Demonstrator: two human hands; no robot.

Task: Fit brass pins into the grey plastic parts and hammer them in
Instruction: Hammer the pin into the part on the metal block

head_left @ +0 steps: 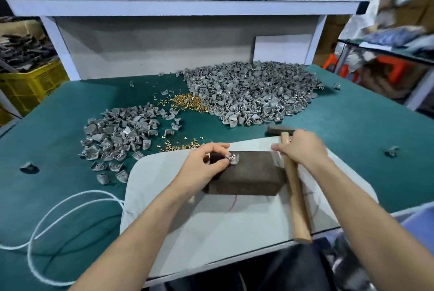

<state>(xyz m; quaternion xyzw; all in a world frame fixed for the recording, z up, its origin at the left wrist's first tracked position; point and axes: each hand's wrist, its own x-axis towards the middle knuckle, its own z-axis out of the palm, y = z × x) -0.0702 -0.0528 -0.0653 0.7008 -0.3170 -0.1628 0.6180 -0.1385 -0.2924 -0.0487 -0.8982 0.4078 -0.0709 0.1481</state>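
My left hand (pixel 206 161) pinches a small grey plastic part (pixel 232 158) on top of a dark block (pixel 249 178); shiny pin heads show in the part. My right hand (pixel 300 148) grips the wooden handle of a hammer (pixel 297 201) near its dark metal head (pixel 280 130), which lies just beyond the block's far right corner. A big heap of grey parts (pixel 253 91) lies at the back of the green table, a smaller heap (pixel 117 135) to the left. Loose brass pins (pixel 190 103) lie between the heaps, and more brass pins (pixel 180 145) sit near my left hand.
The block sits on a white board (pixel 211 220) at the table's front edge. A white cord (pixel 54 215) loops at the front left. Stray grey parts (pixel 391 151) lie apart on the green mat. A white shelf (pixel 183 2) with a bag of pins stands behind; a yellow crate (pixel 28 86) is at the left.
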